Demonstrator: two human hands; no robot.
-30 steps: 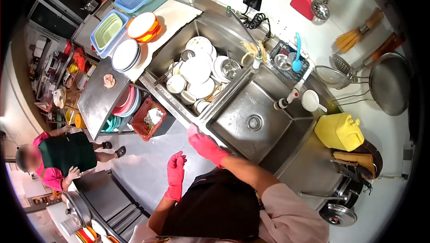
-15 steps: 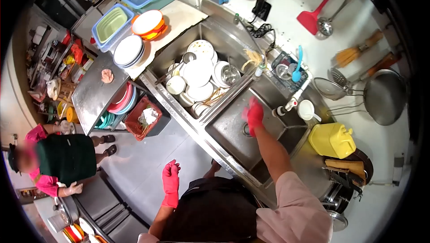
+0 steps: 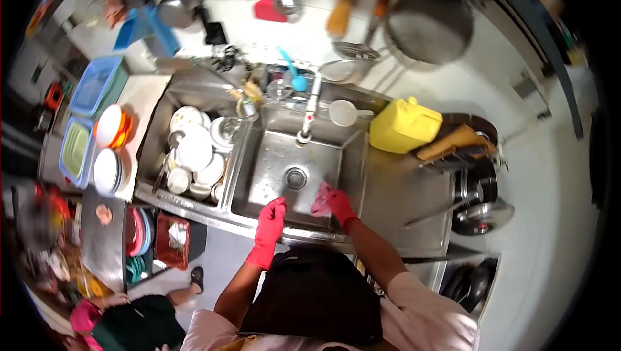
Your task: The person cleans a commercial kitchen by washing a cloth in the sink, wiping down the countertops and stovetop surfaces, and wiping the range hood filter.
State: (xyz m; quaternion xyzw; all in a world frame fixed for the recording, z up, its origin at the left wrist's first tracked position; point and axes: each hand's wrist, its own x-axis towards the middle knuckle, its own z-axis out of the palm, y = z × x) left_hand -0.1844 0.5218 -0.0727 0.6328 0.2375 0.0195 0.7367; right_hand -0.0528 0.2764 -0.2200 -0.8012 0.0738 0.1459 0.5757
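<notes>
Both my hands wear red rubber gloves. My right hand (image 3: 340,207) is inside the right basin near its front right corner, closed on a crumpled pink cloth (image 3: 320,203). My left hand (image 3: 270,219) hovers over the front edge of the same basin, its fingers curled in with nothing visible in them. Between and beyond the hands lies the steel sink basin (image 3: 268,157), wet and spotted, with a round drain (image 3: 295,178) in its floor. A white faucet (image 3: 311,108) reaches over the basin from the back.
Stacked white dishes (image 3: 194,150) fill the left basin. A white dipper (image 3: 343,113) and a yellow jug (image 3: 401,126) stand along the back right. Bowls (image 3: 110,126) and plastic baskets (image 3: 97,86) sit on the left counter. A co-worker in a dark green apron (image 3: 139,325) is at lower left.
My view has turned toward the sink. My right hand has moved from the basin's middle to its front right. My left hand has come from over the floor to the basin's front edge.
</notes>
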